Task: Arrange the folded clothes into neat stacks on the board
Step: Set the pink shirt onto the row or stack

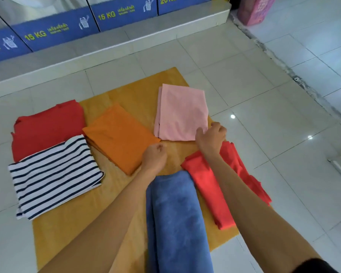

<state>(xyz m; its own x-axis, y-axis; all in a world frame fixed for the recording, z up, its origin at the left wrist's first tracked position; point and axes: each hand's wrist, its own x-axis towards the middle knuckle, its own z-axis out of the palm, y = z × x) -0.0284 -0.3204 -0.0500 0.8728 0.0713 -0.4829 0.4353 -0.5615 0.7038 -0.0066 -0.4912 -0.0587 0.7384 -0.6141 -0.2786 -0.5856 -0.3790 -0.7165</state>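
Note:
A yellow-brown board (71, 219) lies on the tiled floor. On it lie a folded pink garment (182, 111) at the back, an orange one (118, 134) in the middle, a blue towel (177, 219) in front and a coral-red piece (205, 184) on the right. A striped shirt (53, 176) overlaps a red shirt (45, 127) at the left edge. My right hand (212, 137) grips the pink garment's near right corner. My left hand (155, 156) is a loose fist at the orange garment's right corner, holding nothing that I can see.
A raised step (126, 40) runs along the back, with washing machines bearing blue 15 KG labels (55, 31) on it. A pink basket (254, 10) stands at the far right. White floor tiles (274, 125) surround the board.

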